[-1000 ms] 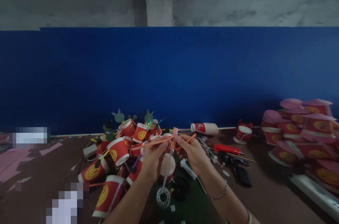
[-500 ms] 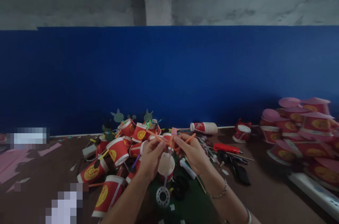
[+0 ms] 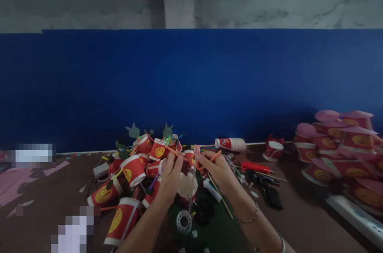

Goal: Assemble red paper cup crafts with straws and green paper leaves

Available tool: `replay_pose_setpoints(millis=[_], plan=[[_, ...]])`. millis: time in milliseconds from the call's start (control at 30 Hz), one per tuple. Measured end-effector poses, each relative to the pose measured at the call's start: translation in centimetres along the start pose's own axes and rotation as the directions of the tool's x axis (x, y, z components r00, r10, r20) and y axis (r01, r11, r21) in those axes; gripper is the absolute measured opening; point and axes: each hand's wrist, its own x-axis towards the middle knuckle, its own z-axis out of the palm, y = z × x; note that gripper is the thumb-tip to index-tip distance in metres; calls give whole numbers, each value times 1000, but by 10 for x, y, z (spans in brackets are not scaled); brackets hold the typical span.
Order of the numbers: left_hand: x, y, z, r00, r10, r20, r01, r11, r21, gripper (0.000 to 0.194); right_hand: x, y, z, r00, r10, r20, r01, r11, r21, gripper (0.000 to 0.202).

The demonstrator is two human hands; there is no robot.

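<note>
An orange strip like a drinking straw [image 3: 172, 150] is between the closed fingers of my left hand [image 3: 171, 177]. My right hand [image 3: 216, 168] pinches a bent orange length of the same kind, along with the end of a clear tape strip [image 3: 193, 177]. The strip hangs down to a white tape roll [image 3: 184, 222] lying below. Both hands' fingertips are close together. Between and beneath the wrists stands a red and white paper cup [image 3: 188, 190], its pale end facing me.
Decorated paper cups [image 3: 133, 170] are heaped on the left. Right of my hands lie a red-handled tool [image 3: 255, 166] and stacked cups [image 3: 230, 144]. Pink-topped cups [image 3: 357, 141] pile up far right, near a white power strip [image 3: 356, 219]. Black scissors [image 3: 203, 211] lie below.
The orange and clear tip at my right fingers sits slightly lower. My left fingers have straightened a little, and the tape strip hangs more upright.
</note>
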Motion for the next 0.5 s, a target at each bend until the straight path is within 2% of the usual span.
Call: replay_pose_setpoints(millis=[133,267,367,500], plan=[[-7,16,3,996,34,84,-39,998,50,29,0,-2,-2,1000,-4,14,4,1000,9,35],[-13,29,4,967,-14,253,-34,982,185,29,-2,-6,-4,998,24,61,-23,1000,-21,35],[-12,30,2,936,-27,350,-76,958,275,28,-3,-8,-5,994,62,85,-57,997,-60,35],[-6,23,1,928,26,372,-163,926,341,27,-1,-8,-5,995,57,83,-53,997,-55,33]])
